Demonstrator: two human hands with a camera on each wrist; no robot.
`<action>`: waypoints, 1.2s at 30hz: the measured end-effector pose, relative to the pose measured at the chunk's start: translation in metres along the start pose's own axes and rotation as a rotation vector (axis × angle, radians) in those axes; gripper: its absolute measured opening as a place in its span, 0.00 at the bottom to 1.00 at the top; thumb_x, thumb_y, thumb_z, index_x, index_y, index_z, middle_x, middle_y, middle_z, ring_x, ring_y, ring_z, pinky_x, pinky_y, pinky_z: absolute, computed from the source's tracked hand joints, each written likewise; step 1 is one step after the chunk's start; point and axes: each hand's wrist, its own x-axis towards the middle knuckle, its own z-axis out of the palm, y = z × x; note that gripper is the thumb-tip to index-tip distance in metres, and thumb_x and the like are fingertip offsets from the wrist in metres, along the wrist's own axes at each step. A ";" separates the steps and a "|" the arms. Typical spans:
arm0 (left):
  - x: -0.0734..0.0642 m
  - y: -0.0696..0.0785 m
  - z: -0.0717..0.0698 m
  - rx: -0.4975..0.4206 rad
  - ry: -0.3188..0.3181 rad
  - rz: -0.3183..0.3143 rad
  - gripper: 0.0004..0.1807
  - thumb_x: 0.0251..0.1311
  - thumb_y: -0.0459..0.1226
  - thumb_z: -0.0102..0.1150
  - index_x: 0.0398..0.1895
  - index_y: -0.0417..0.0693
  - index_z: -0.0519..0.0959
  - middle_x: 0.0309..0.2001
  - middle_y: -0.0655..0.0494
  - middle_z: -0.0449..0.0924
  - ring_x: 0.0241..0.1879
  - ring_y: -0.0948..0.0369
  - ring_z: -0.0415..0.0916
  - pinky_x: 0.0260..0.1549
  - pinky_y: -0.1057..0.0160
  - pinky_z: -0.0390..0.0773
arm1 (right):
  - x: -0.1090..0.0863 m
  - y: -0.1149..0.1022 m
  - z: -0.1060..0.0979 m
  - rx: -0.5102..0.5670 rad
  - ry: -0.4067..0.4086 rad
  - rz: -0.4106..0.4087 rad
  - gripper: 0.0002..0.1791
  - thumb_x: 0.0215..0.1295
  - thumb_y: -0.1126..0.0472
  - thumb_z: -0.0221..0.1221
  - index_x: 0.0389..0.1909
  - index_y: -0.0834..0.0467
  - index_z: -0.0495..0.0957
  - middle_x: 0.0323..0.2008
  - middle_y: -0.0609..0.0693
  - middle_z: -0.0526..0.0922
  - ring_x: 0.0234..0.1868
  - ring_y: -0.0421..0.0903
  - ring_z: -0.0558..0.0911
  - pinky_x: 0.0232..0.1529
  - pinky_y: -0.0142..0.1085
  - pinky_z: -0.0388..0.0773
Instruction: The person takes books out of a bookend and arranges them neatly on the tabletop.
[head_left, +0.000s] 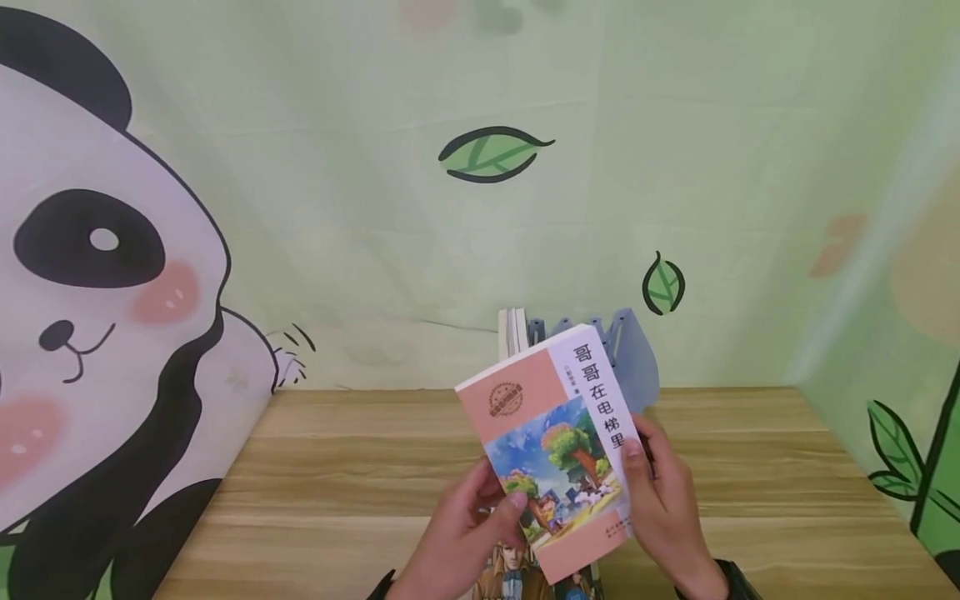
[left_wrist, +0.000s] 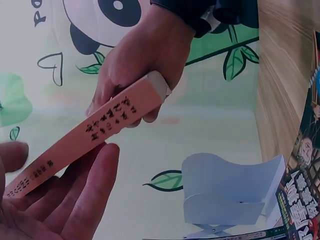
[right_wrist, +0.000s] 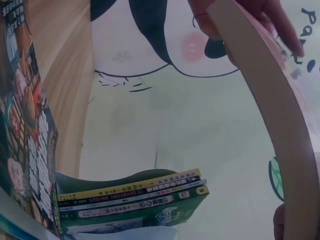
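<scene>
A pink and white paperback book [head_left: 551, 454], with a painted tree scene on its cover, is held up tilted in both hands. My left hand [head_left: 468, 525] grips its lower left edge, thumb on the cover and fingers behind. On the opposite edge, my right hand [head_left: 667, 500] holds it with the thumb on the front. The pink spine [left_wrist: 95, 132] faces the left wrist view, while the page edges [right_wrist: 270, 100] face the right wrist view. Partly hidden beneath the paperback is a comic-style illustrated book [head_left: 510, 575], also visible in the left wrist view [left_wrist: 302, 185].
Behind the paperback, a blue-grey book rack [head_left: 633, 358] stands at the table's back edge. Several thin books [right_wrist: 135, 205] are in it, yellow and green among them. The wood-grain table [head_left: 337, 467] meets a green cloth backdrop [head_left: 360, 250] printed with a panda and leaves.
</scene>
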 end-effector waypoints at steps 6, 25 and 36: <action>0.002 -0.006 0.001 0.010 0.102 0.019 0.28 0.73 0.43 0.49 0.73 0.50 0.60 0.49 0.34 0.82 0.33 0.62 0.83 0.31 0.57 0.85 | -0.005 0.000 0.000 -0.004 -0.039 0.040 0.18 0.76 0.70 0.42 0.62 0.61 0.69 0.34 0.54 0.79 0.26 0.36 0.77 0.21 0.35 0.77; 0.005 -0.016 -0.012 0.170 0.226 0.122 0.23 0.74 0.40 0.48 0.69 0.44 0.66 0.42 0.42 0.87 0.30 0.67 0.81 0.31 0.67 0.78 | -0.013 0.007 0.000 0.024 -0.158 0.105 0.15 0.74 0.69 0.47 0.59 0.64 0.66 0.43 0.60 0.81 0.35 0.36 0.82 0.28 0.36 0.82; 0.005 -0.019 -0.017 0.200 0.218 0.176 0.23 0.74 0.38 0.47 0.69 0.40 0.66 0.39 0.43 0.87 0.30 0.67 0.82 0.33 0.62 0.82 | -0.012 0.009 -0.003 0.031 -0.174 0.060 0.22 0.71 0.73 0.50 0.65 0.64 0.66 0.46 0.64 0.82 0.39 0.35 0.83 0.29 0.35 0.81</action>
